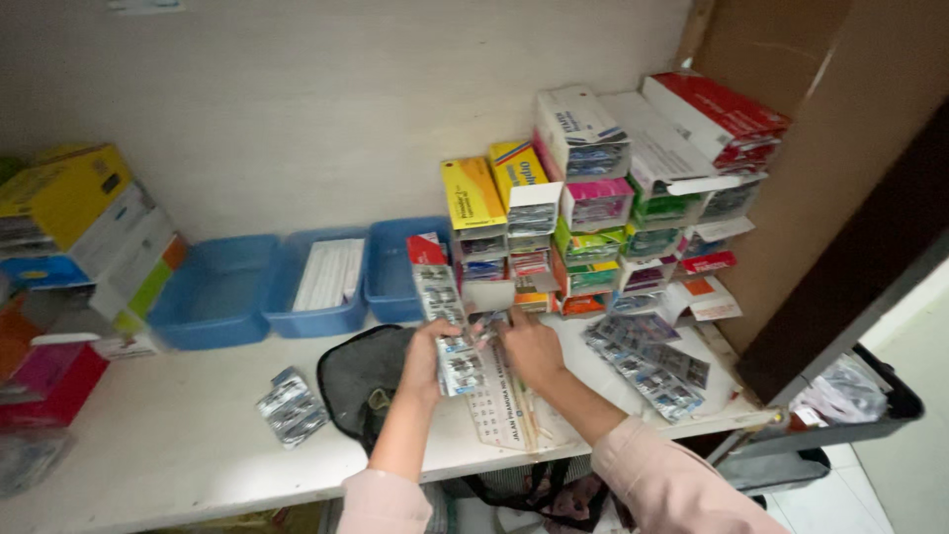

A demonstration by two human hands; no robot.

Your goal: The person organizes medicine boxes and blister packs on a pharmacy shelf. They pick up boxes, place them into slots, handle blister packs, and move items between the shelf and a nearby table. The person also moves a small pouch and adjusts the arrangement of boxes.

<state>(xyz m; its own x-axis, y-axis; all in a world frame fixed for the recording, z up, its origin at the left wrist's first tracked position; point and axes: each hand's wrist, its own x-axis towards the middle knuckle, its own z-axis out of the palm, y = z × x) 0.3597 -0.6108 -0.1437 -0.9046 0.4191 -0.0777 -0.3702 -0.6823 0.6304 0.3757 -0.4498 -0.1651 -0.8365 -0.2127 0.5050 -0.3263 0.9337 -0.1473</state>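
Head view looks down on a white bench set against a pale wall. Near the middle, the left hand has its grip clamped on a stack of silver blister strips, held tilted above the bench just in front of a red and white open medicine carton that is full of more strips. The right hand sits just beside the left one, its fingers touching the top of the same stack; whether its grip is closed on a strip or only resting there cannot be told. Under the right forearm lies a printed white sheet. A black pouch lies just left of the left wrist, and a small pile of blister strips lies farther left. To the right, more blister strips are spread on the bench. Behind the hands rises a pile of coloured medicine boxes. Three blue plastic trays stand in a row along the wall, and more boxes are heaped at the far left.
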